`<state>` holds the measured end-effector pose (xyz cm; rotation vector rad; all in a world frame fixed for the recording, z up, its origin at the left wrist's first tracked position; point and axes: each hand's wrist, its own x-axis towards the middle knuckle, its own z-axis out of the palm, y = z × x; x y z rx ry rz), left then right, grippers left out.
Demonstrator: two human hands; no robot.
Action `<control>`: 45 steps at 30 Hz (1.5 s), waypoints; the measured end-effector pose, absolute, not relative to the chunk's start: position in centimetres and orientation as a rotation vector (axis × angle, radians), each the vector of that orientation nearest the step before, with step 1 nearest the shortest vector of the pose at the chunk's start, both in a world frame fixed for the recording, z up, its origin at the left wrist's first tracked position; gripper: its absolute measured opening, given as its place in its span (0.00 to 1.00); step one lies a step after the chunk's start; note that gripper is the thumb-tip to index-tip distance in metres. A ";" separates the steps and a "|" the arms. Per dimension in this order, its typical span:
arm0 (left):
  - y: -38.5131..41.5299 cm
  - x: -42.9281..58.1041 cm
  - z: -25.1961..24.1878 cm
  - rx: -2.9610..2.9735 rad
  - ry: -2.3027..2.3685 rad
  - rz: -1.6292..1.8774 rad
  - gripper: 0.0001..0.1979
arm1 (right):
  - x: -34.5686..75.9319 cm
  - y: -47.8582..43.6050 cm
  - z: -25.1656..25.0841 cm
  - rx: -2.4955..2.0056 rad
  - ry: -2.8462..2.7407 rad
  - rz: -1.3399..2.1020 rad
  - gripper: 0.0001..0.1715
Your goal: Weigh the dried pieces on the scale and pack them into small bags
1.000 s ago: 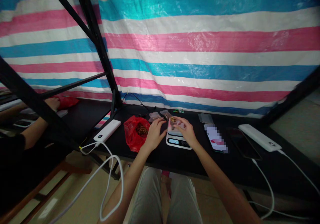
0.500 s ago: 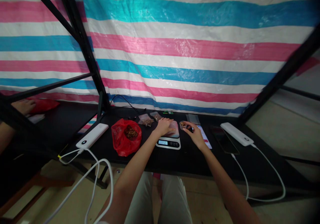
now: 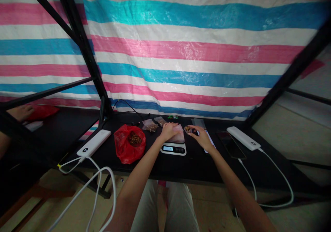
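Observation:
On the digital kitchen scale, a clear plastic bag lies over the weighing plate, with its edge in the fingers of my left hand. The lit display faces me. Just right of the scale, my right hand grips a small clear cup holding brown bits, between thumb and fingers. Left of my left forearm stands an open red plastic bag with a heap of similar brown pieces inside. Two small filled clear bags lie behind, near the wall sheet.
A white printed sheet or screen lies partly under my right hand, near flat clear bags. A dark phone and two white power banks with cables flank the workspace. Another person's hand shows at far left.
My right hand and the cup have shifted slightly left, and the hand covers more of the white sheet. My left hand keeps its place at the scale. The whole view has moved a little.

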<state>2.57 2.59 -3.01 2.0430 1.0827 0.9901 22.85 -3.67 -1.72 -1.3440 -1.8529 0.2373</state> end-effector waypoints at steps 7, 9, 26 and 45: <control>1.7 1.9 -1.4 1.441 0.701 1.085 0.26 | 21.8 -3.0 3.7 -1.301 -2.032 0.022 0.22; 1.3 1.6 -0.7 1.437 0.617 1.115 0.23 | 21.3 -2.8 5.2 -1.337 -2.146 -0.119 0.22; 0.9 1.1 -0.4 1.388 0.560 1.213 0.20 | 16.8 -3.5 10.3 -1.234 -2.617 -0.867 0.16; 3.2 1.1 -4.4 2.082 1.019 1.126 0.27 | 19.5 -4.8 9.0 -1.335 -2.448 -1.023 0.20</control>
